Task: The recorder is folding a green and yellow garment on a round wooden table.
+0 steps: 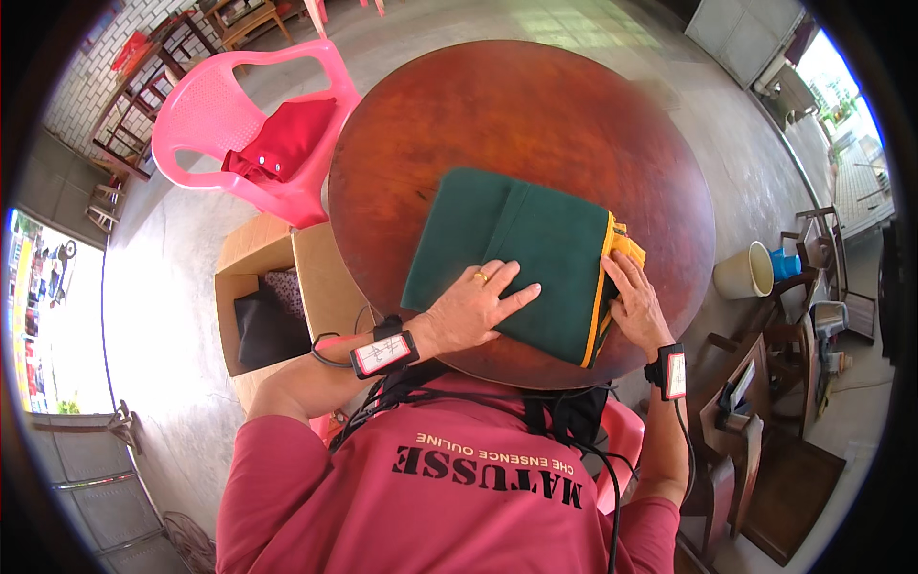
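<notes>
A folded dark green cloth (545, 237) with yellow edging lies on a round, reddish-brown wooden table (502, 100). Bunched yellow fabric (630, 246) sticks out at its right side. My left hand (477, 305) rests on the lower middle of the green cloth, fingers spread and a ring on one finger. At the yellow-edged right side is my right hand (637, 308), its fingertips touching the edge and the yellow fabric; whether it pinches any cloth is not clear. Both wrists wear strapped devices with cables.
A pink plastic chair (208, 107) holding a folded red cloth (294, 140) stands at the upper left. Below it is an open cardboard box (330, 276) with dark fabric (269, 330) inside. To the right are a cream bucket (744, 273), a blue container (785, 265) and wooden chairs (789, 488).
</notes>
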`<state>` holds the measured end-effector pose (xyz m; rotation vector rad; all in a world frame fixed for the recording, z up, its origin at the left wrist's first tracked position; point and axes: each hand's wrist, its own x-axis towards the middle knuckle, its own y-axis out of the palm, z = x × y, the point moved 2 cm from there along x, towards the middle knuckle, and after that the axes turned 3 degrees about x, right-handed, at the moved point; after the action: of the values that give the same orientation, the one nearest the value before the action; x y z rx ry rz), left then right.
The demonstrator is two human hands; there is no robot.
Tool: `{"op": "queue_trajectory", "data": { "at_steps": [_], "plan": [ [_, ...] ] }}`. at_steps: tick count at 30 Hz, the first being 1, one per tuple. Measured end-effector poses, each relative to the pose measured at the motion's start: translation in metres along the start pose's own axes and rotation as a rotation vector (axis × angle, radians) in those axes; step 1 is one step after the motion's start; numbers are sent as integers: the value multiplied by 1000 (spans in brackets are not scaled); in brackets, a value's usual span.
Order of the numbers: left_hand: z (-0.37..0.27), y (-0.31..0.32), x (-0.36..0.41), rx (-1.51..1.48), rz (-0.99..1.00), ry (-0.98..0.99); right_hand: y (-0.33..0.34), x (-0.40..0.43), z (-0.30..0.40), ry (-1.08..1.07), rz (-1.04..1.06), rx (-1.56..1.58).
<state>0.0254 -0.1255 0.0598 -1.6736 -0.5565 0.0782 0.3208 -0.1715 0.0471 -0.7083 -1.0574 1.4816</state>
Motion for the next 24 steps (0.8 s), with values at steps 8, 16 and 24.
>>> {"op": "queue_trajectory", "data": {
  "at_steps": [8,16,24],
  "plan": [
    [11,-6,19,13,126,-92,-13,-6,-12,46,-222,228],
    [34,-90,89,104,94,66,-22,-32,-64,296,-439,352],
    [124,-153,250,326,-28,-72,-22,-55,-93,449,-557,480]
  ]
}}
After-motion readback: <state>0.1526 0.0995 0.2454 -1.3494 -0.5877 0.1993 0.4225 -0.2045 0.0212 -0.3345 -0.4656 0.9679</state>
